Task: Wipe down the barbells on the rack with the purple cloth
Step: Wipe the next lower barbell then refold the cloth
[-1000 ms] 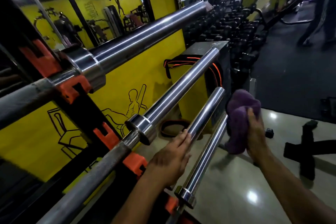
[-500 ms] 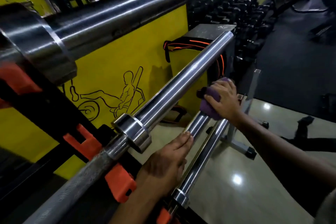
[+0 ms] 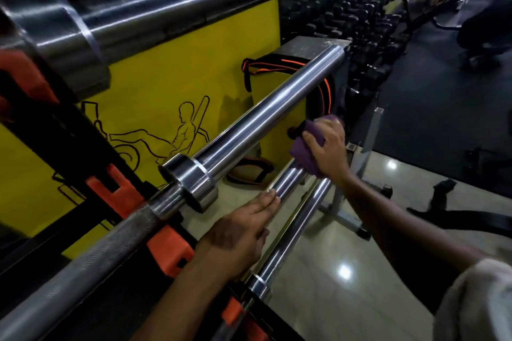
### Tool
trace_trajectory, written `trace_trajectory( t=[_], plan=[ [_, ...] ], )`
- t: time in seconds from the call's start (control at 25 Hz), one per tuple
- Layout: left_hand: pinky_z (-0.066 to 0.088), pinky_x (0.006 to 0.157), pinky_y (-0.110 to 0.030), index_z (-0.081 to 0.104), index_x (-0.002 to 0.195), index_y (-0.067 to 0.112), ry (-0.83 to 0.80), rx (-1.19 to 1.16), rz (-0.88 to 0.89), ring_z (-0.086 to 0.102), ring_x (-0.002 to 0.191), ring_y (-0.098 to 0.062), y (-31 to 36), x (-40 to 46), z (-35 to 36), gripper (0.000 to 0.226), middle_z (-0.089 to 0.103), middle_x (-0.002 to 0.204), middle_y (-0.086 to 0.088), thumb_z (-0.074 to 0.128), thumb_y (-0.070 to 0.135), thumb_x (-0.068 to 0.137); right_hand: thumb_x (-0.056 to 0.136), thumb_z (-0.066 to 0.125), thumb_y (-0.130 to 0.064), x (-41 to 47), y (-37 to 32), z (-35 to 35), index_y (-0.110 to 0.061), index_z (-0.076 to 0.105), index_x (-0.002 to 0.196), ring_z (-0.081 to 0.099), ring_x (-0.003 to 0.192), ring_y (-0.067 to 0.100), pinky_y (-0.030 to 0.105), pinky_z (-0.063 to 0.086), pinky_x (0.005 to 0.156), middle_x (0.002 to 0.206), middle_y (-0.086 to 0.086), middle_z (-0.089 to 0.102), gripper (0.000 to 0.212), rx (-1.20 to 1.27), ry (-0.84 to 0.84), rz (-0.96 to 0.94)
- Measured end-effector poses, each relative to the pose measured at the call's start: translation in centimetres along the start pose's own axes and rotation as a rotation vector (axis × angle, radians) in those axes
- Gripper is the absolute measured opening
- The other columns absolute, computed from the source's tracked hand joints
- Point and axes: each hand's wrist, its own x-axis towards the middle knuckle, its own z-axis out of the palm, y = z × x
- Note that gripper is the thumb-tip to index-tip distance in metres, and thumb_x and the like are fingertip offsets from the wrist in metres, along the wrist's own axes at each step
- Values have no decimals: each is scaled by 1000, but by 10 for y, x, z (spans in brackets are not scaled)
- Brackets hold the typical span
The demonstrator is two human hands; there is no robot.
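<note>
1. the person's right hand (image 3: 328, 147) is curled over the purple cloth (image 3: 304, 151) and grips it against the far end of the third barbell (image 3: 288, 181), counting from the top of the rack (image 3: 69, 144).
2. the cloth is bunched under the palm, wrapped on the bar's chrome sleeve; folds of it show left of the knuckles and below the wrist.
3. the left hand (image 3: 238, 235) lies flat on the near part of the same barbell, fingers straight and together, fingertips (image 3: 270, 196) pointing along the bar toward the cloth. it holds nothing.
4. the two hands are apart, with a bare stretch of chrome sleeve between them.
5. four barbells show, stepped downward from upper left to lower right on the black rack with its orange hooks (image 3: 169, 246).
6. the top barbell (image 3: 194, 0) runs across the upper frame, its thick collar near the left edge.
7. the second barbell (image 3: 263, 122) sits just above the hands; its collar lies left of the left hand and its knurled shaft runs to the lower left corner.
8. the lowest barbell (image 3: 291, 238) runs just beside the third one, on the right, below both hands.
9. behind the bars stands a yellow wall panel (image 3: 171, 75) with black line drawings of exercise figures.
10. a black and orange strap (image 3: 277, 63) hangs on a yellow box past the bar ends.
11. dumbbells (image 3: 357, 14) fill the dark background, and the glossy floor (image 3: 346, 285) shows light reflections.
</note>
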Motion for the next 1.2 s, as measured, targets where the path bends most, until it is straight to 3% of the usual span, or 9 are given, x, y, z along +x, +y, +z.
trace_trajectory(
  t=[0.2, 0.28, 0.4, 0.56, 0.68, 0.76, 0.92, 1.04, 1.2],
  plan=[
    [39, 113, -24, 36, 153, 31, -31, 2, 9, 28, 146, 0, -4, 2, 2, 72, 26, 160, 16, 64, 14, 89, 96, 47, -46, -36, -16, -3, -13, 69, 111, 52, 118, 18, 45, 23, 117, 113, 2, 66, 43, -8, -212, -278],
    [39, 112, -23, 36, 153, 31, -34, 22, 12, 28, 146, 0, -1, 2, -1, 71, 25, 161, 17, 65, 15, 91, 99, 43, -52, 0, 5, -11, -16, 70, 109, 54, 113, 19, 48, 29, 113, 110, 0, 67, 46, -49, -228, -206],
    [25, 111, -11, 23, 156, 37, -102, 63, -20, 16, 147, 6, 4, 3, -8, 70, 12, 162, 24, 58, 21, 98, 97, 47, -57, 27, 21, -15, -19, 73, 104, 55, 109, 22, 48, 35, 107, 107, -4, 69, 46, -36, -91, -8],
    [30, 115, -18, 23, 157, 34, -123, 76, -23, 17, 148, 3, 11, 2, -16, 67, 12, 163, 21, 55, 26, 99, 94, 46, -58, -7, -14, 1, -15, 70, 117, 50, 119, 21, 53, 37, 107, 120, 0, 62, 55, 121, -44, 173],
    [34, 115, -21, 35, 154, 26, 8, 70, 29, 24, 148, -2, 13, -14, -24, 56, 23, 163, 13, 50, 34, 101, 97, 46, -57, -31, -43, -24, -28, 65, 114, 53, 114, 21, 55, 41, 103, 110, -14, 61, 39, 185, -101, 77],
    [27, 119, -23, 42, 151, 18, 67, 128, 84, 27, 148, -8, 14, -41, -29, 51, 31, 162, 4, 40, 33, 102, 100, 52, -49, -45, -63, -40, -35, 62, 113, 51, 115, 18, 53, 40, 104, 110, -22, 57, 22, 171, -94, 9],
    [13, 123, -29, 29, 157, 16, 7, 223, 110, 13, 153, -12, 6, -111, -30, 53, 17, 166, 2, 38, 27, 106, 100, 45, -53, -72, -75, -19, -25, 65, 116, 47, 129, 20, 59, 23, 115, 120, -6, 64, 38, -160, -233, -261],
    [20, 122, -32, 21, 159, 18, -40, 240, 75, 9, 154, -12, -1, -128, -30, 56, 6, 168, 6, 36, 29, 107, 98, 40, -60, -52, -54, -5, -26, 68, 106, 49, 120, 20, 59, 15, 118, 107, -6, 64, 44, -230, -297, -231],
    [45, 110, -41, 30, 156, 15, -13, 169, 53, 16, 153, -13, -3, -125, -29, 53, 17, 166, 4, 39, 24, 104, 88, 44, -60, -70, -101, 6, -27, 70, 94, 52, 111, 20, 56, 19, 116, 97, -6, 69, 42, -209, -271, -117]
  ],
)
